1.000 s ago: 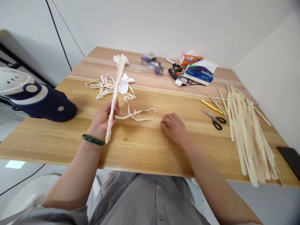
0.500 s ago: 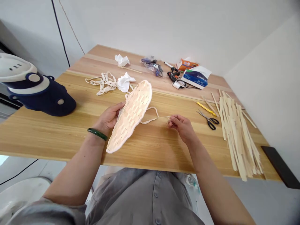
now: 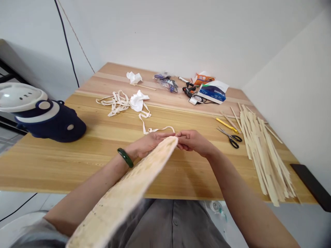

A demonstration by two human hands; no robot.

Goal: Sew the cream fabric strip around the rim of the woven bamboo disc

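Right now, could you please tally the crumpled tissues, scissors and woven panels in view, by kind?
Crumpled white tissues: 2
Black-handled scissors: 1
Woven strip panel: 1
Total: 4

A small craft workroom, I think.
The wooden worktop (image 3: 77,165) carries many thin bamboo strips (image 3: 263,155), black-handled scissors (image 3: 230,138) and cloth tape (image 3: 116,103).

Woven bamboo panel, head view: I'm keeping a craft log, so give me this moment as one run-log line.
left hand: holds woven bamboo panel | right hand: at panel's far tip | loose bamboo strips: piled to the right
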